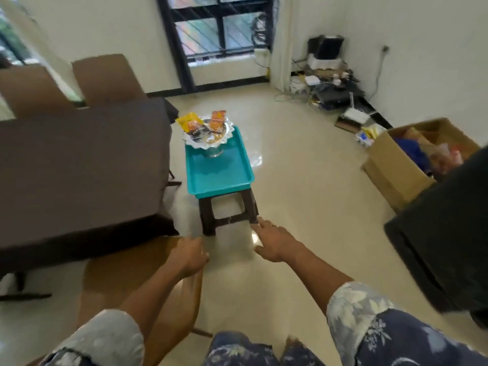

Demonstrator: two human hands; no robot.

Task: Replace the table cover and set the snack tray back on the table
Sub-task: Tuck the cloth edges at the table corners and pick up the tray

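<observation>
Teal plastic, the snack tray (220,165) lay on top of a small dark stool (228,210), with a silver footed dish (211,140) of snack packets (204,122) standing at the tray's far end. Left of the stool stood the table (79,212), its dark brown cover (79,159) draped over top and edge. Both hands reached out on the stool's near side. The right hand (274,241) had straight, spread fingers close by the stool's near right leg and held nothing. The left hand (188,256), blurred, hung loosely relaxed and empty before the stool's left leg. Right of the stool, well apart, sat a cardboard box (390,165).
</observation>
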